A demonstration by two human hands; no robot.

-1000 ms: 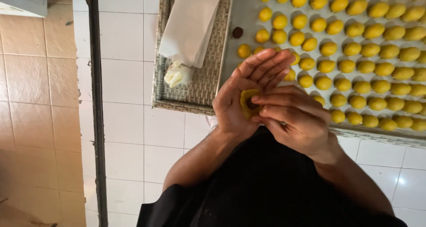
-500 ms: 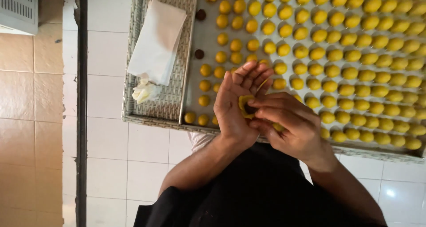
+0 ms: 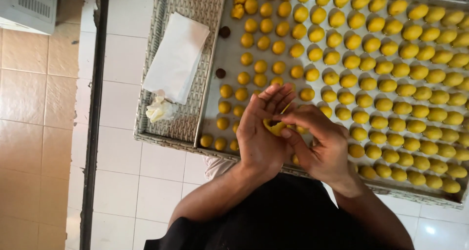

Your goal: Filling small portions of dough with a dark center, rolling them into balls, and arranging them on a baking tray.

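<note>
Head view. The left hand [image 3: 261,137] is cupped, palm inward and fingers spread upward, cradling a lump of yellow dough [image 3: 275,127]. The right hand [image 3: 320,142] closes in from the side, its thumb and fingertips pressed onto the lump, so the grip of both hands is pinching the dough between them.

Directly beyond the grip lies a metal tray [image 3: 229,54] packed with rows of finished yellow balls [image 3: 371,45], some just beside the fingertips. Two small dark balls [image 3: 224,31] sit on the tray farther beyond and to the left. The tray rests in a woven basket [image 3: 193,6], where a folded white cloth [image 3: 177,57] and a crumpled scrap [image 3: 159,109] lie to the left of the grip.

Risks, as judged: the dough is soft, so uneven thumb pressure may split or flatten it. The hands hover over crowded rows, and a dropped lump or a low knuckle could dent neighbouring balls. The near rim lies under the wrists; leaning on it could tip the basket.
</note>
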